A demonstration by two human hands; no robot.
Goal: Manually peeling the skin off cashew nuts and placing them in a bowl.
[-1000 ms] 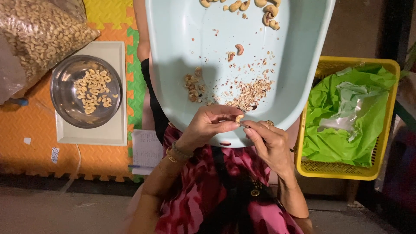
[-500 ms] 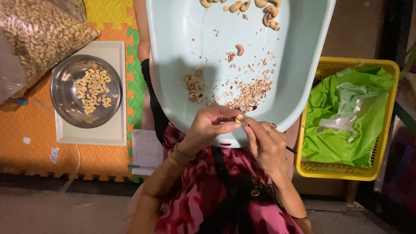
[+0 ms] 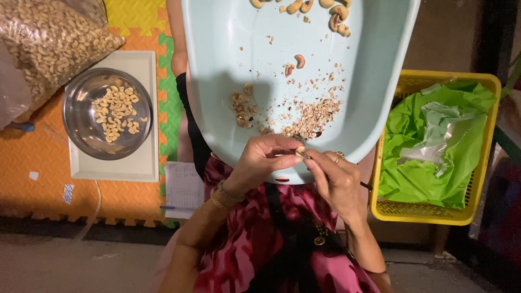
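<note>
Little has shifted since half a second ago: my right hand [image 3: 336, 182] has edged slightly lower against the nut, and everything else sits where it was. My left hand [image 3: 260, 160] pinches a cashew [image 3: 299, 150] between thumb and fingertips, just over the near rim of the pale blue tub [image 3: 217, 81] resting on my lap. My right hand is closed around a thin dark pick [image 3: 364, 186], its tip meeting the cashew and its back end poking out past my palm. Inside the tub I see a heap of skin scraps [image 3: 313, 116] and a few loose nuts. To my left, a steel bowl [image 3: 76, 116] of peeled cashews stands on a white tray [image 3: 142, 168]; to my right, a yellow basket [image 3: 491, 135] holds a green bag [image 3: 434, 179].
</note>
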